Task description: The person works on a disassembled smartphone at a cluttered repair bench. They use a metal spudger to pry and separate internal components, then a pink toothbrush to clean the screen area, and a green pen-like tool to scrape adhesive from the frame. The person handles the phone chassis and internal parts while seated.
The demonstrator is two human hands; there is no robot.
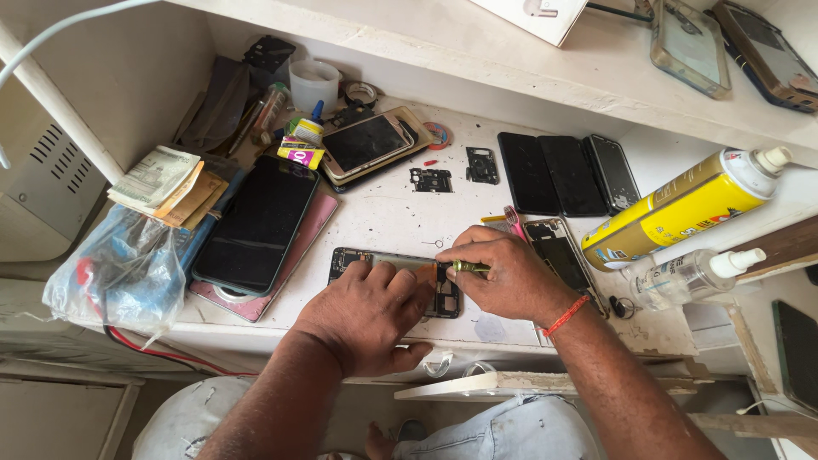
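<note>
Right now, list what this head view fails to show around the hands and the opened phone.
- Opened phone: its middle is covered by the left hand.
- Screwdriver: tip hidden between the fingers; the right hand covers its handle.
- Screws: too small to see.
- Phones on the upper shelf: cut by the top edge.

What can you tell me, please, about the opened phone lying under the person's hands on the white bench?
The opened black phone frame lies flat near the front edge of the white workbench, long side running left to right. Its back is off, showing dark inner parts and a pale greyish strip along the top. The left hand presses down on it, covering its middle. The right hand holds a small green-handled tool whose tip points at its right part. Its right end shows dark, finely detailed circuitry.
</note>
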